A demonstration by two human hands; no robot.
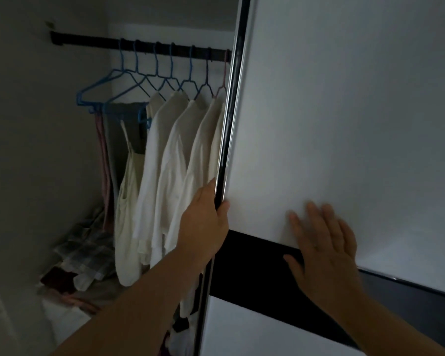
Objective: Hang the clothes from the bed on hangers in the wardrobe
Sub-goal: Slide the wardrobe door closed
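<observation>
Because the light is dim, we can hardly make out the heap of crumpled clothes (80,255) low inside the wardrobe (36,124), and the sliding door (344,111) hides its right part. Our left hand (206,224) grips the door's shiny edge (229,129), thumb in front and fingers hidden behind it. Our right hand (324,250) lies flat, fingers spread, on the white panel. White shirts (170,176) hang on blue hangers (129,80) from the dark rail (93,43), the leftmost hangers bare; no bed is in view
</observation>
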